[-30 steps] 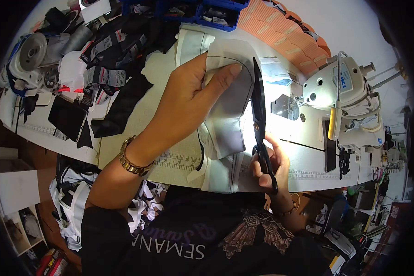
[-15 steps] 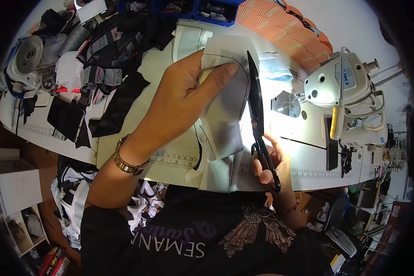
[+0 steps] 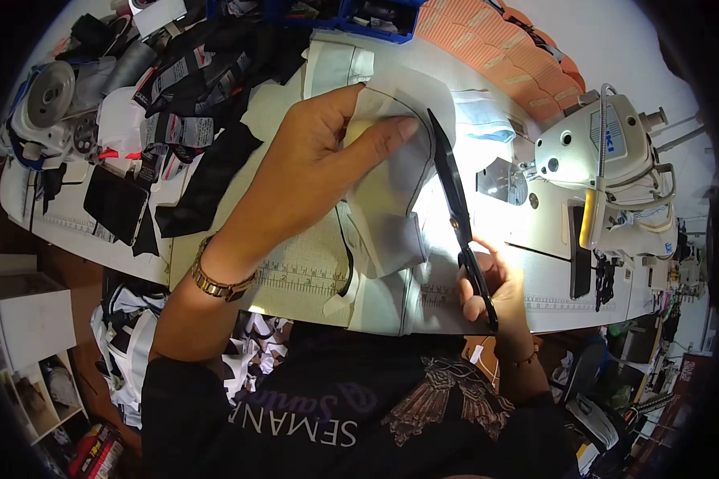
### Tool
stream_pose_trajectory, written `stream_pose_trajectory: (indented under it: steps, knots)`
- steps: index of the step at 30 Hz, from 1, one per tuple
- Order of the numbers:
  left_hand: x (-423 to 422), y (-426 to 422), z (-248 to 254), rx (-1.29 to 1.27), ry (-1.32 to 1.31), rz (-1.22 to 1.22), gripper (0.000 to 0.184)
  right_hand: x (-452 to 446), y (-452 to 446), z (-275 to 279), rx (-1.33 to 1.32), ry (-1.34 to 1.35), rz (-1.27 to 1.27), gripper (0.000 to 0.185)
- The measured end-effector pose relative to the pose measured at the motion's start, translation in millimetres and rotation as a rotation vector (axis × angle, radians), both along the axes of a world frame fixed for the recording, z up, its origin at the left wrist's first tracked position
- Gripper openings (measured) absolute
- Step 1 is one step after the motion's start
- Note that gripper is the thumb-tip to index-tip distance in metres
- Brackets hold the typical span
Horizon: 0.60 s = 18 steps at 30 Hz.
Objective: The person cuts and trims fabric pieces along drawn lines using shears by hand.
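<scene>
My left hand [image 3: 335, 156], a gold watch on its wrist, pinches a pale grey fabric piece [image 3: 387, 188] with a dark curved line along its edge. The thumb lies on top of the piece and the other fingers are behind it. In my right hand [image 3: 495, 283] are black scissors [image 3: 455, 195], their blades pointing up and slightly left along the right edge of the fabric. The blades look nearly closed at the piece's upper right. More pale fabric [image 3: 375, 307] lies under the piece near the table's front edge.
A white sewing machine [image 3: 575, 148] with a bright lamp stands at the right. Black fabric pieces [image 3: 208, 184] and a dark phone [image 3: 116, 203] lie at the left. Blue bins [image 3: 379, 20] and stacked orange pieces [image 3: 495, 56] are at the back. A printed ruler [image 3: 295, 279] runs along the front.
The scissors and my right hand have shifted right, and the blades now tilt further left. My left hand still holds the fabric, nearly in place.
</scene>
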State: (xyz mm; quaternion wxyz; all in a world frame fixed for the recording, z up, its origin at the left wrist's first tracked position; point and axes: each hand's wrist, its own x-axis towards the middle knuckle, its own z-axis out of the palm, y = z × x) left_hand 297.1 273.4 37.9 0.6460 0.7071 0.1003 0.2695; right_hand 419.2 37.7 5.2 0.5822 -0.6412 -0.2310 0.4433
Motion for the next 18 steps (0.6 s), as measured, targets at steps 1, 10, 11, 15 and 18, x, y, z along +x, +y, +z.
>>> stream_pose_trajectory:
  steps: [1,10,11,15,18]
  knots:
    - [0.1,-1.1,0.3,-0.014,-0.01,-0.008,0.024,1.9,-0.9,0.4,0.015,0.001,0.032,0.099]
    - [5.7,-8.2,-5.1,-0.023,-0.106,-0.026,0.022,10.1,-4.5,-2.2,0.048,-0.039,0.117,0.091]
    - [5.8,-8.3,-4.7,-0.037,-0.108,-0.031,0.022,9.8,-4.1,-1.4,0.045,-0.042,0.121,0.09]
    - [4.0,-3.1,-5.8,-0.027,-0.061,-0.037,0.021,10.1,-3.7,-0.2,-0.001,-0.082,0.08,0.098]
    - [3.1,-1.2,-3.9,0.018,-0.046,-0.005,0.02,11.3,-4.8,0.5,-0.01,-0.066,0.056,0.099]
